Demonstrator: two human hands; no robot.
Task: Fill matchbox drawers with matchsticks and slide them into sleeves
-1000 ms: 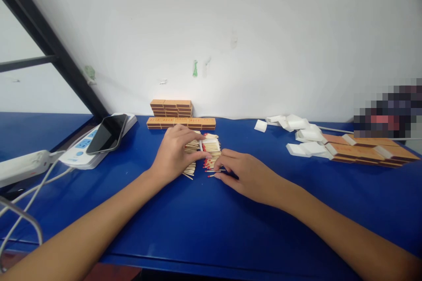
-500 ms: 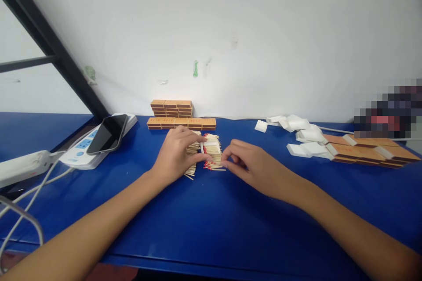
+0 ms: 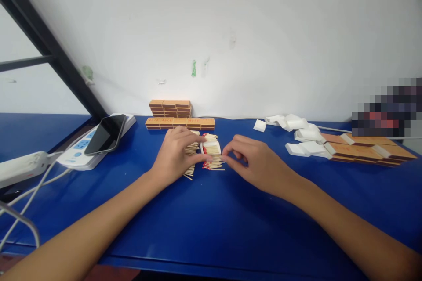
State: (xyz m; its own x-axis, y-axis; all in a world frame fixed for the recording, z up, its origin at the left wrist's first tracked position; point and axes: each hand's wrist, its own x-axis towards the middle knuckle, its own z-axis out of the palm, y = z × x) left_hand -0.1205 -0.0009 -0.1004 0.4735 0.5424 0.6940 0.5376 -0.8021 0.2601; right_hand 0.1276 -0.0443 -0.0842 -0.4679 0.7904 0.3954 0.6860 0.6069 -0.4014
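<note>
A pile of red-tipped matches (image 3: 213, 157) lies on the blue table (image 3: 204, 219), with a small white tray (image 3: 211, 145) among them. My left hand (image 3: 176, 153) rests on the pile's left side, thumb and fingers closed round the tray and matches. My right hand (image 3: 255, 160) is just right of the pile, fingertips pinched together at the match ends; what they hold is too small to make out.
Orange matchboxes (image 3: 178, 116) are stacked against the wall behind the pile. White inner trays (image 3: 301, 138) and flat orange sleeves (image 3: 365, 151) lie at right. A phone (image 3: 105, 134) rests on a power strip (image 3: 82, 153) at left, with cables.
My right hand has lifted from the table in front of the pile and moved up and right to the pile's right edge. The left hand has stayed put.
</note>
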